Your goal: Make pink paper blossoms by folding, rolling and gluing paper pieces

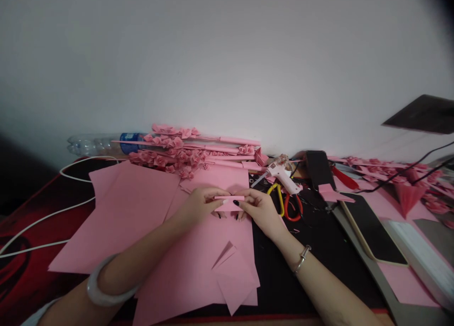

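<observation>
Both my hands hold a small folded pink paper strip [230,199] between their fingertips, just above a stack of pink paper sheets [135,212]. My left hand [200,204] pinches the strip's left end. My right hand [258,208] pinches its right end, fingers curled. A white bangle sits on my left wrist and a thin metal bracelet on my right. Some folded pink offcuts [234,274] lie on the sheets in front of my hands.
Pink paper roses on rolled stems [184,151] and a plastic bottle [102,144] lie along the wall. Right of my hands are a glue gun [282,171], yellow and red scissors [285,203], a phone [372,229] and more pink flowers [407,179]. White cable [53,212] crosses the left.
</observation>
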Demonstrator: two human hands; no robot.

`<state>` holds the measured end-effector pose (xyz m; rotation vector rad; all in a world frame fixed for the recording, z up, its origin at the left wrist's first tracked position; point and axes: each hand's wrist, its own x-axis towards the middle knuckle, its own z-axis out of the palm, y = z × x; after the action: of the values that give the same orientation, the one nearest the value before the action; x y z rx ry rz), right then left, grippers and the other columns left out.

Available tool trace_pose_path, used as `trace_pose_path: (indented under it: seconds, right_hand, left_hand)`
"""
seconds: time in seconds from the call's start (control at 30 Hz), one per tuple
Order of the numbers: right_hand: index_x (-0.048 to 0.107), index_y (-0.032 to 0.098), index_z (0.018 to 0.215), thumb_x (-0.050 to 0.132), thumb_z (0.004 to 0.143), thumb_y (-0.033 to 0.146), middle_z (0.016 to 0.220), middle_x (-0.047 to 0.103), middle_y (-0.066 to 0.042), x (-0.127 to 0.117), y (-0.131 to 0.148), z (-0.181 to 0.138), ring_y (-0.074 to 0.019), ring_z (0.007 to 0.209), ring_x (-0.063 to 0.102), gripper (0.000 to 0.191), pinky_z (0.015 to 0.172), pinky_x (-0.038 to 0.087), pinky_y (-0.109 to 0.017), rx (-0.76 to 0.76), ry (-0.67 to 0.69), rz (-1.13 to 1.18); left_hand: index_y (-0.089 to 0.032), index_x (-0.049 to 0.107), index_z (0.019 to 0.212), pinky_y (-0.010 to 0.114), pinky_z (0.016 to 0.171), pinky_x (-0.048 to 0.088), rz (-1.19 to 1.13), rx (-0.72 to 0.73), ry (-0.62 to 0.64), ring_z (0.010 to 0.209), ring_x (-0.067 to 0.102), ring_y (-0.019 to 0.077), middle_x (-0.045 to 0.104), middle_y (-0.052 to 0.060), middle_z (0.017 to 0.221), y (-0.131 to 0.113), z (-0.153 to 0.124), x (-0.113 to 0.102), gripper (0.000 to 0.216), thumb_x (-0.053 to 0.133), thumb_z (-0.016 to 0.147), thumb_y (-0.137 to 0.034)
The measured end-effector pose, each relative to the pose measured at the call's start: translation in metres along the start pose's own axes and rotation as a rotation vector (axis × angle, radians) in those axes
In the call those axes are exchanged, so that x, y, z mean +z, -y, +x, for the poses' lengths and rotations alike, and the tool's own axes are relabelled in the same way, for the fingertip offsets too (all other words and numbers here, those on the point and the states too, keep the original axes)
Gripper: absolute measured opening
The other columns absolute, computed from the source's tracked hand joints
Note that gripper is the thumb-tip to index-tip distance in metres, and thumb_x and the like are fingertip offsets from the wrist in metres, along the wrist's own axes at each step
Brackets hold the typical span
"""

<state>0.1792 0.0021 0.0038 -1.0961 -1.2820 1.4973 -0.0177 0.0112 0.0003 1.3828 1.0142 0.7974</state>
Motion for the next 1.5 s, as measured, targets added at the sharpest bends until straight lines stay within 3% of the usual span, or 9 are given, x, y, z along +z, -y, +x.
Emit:
trace_pose_path:
  seconds: [0.97, 1.37, 1.5]
  right_hand:
    - [0.069, 0.014, 0.089, 0.073, 0.074, 0.027, 0.054, 0.066, 0.002, -0.0024, -0.0006, 0.0006, -0.0122, 0.043, 0.063, 0.020, 0.044, 0.052, -0.022, -0.002, 0.023, -0.026]
    - [0.068, 0.015, 0.087, 0.070, 0.074, 0.024, 0.052, 0.064, 0.004, -0.0017, -0.0035, 0.0004, -0.0121, 0.043, 0.063, 0.016, 0.045, 0.052, -0.022, -0.030, 0.001, -0.074]
    - [0.067, 0.015, 0.088, 0.069, 0.075, 0.026, 0.052, 0.064, 0.004, -0.0016, -0.0028, 0.0001, -0.0124, 0.043, 0.063, 0.017, 0.045, 0.051, -0.022, -0.034, -0.004, -0.098]
  left_hand:
    - [-0.014, 0.072, 0.097, 0.026, 0.061, 0.056, 0.029, 0.008, -0.021, 0.069, 0.069, 0.0163, 0.073, 0.007, 0.091, -0.0003, 0.0019, -0.0001, 0.023, 0.062, 0.079, -0.024]
    - [-0.017, 0.070, 0.091, 0.025, 0.060, 0.054, 0.041, -0.039, -0.049, 0.063, 0.067, 0.0153, 0.071, 0.003, 0.083, -0.0049, -0.0004, 0.0024, 0.017, 0.061, 0.077, -0.021]
    - [-0.016, 0.070, 0.084, 0.025, 0.060, 0.051, 0.099, -0.058, -0.060, 0.062, 0.066, 0.0153, 0.069, 0.002, 0.072, -0.0075, -0.0003, 0.0017, 0.012, 0.060, 0.077, -0.021]
